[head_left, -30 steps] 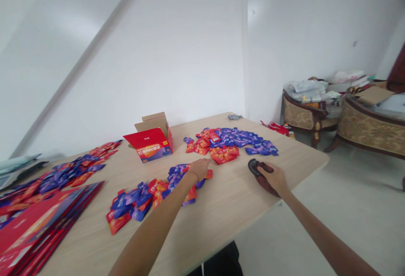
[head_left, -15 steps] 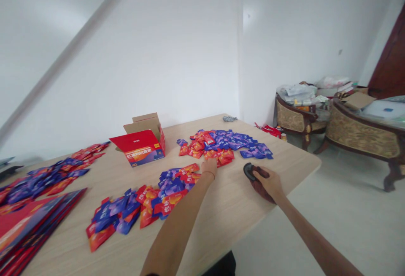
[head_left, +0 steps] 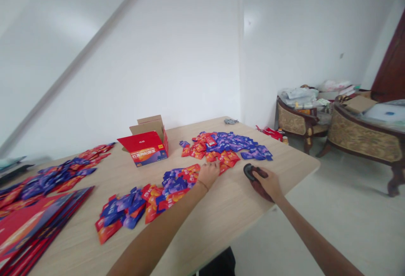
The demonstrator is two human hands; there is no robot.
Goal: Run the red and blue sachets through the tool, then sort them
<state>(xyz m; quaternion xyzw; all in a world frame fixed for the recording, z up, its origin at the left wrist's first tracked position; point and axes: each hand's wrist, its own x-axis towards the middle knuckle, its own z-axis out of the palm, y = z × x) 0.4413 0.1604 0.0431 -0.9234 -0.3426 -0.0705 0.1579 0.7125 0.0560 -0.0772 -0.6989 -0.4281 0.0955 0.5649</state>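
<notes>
My left hand [head_left: 209, 174] rests on the table among red and blue sachets, at the near edge of the far sachet pile [head_left: 226, 145]; its fingers curl over a sachet, though I cannot tell if they grip it. A nearer sachet pile [head_left: 148, 198] lies to its left. My right hand [head_left: 267, 183] is wrapped round a small dark round object [head_left: 249, 170] on the table near the right edge. An open red carton [head_left: 147, 147] stands behind the piles.
A wooden table [head_left: 221, 212] carries another sachet pile [head_left: 50, 177] at the far left and a stack of flat red cartons [head_left: 31, 225] at the near left. Two upholstered armchairs [head_left: 363, 139] loaded with clutter stand to the right. A white wall lies behind.
My left hand reached from the nearer pile toward the far pile and has drawn back a little. My right hand stayed on the dark object. The camera view shifted slightly.
</notes>
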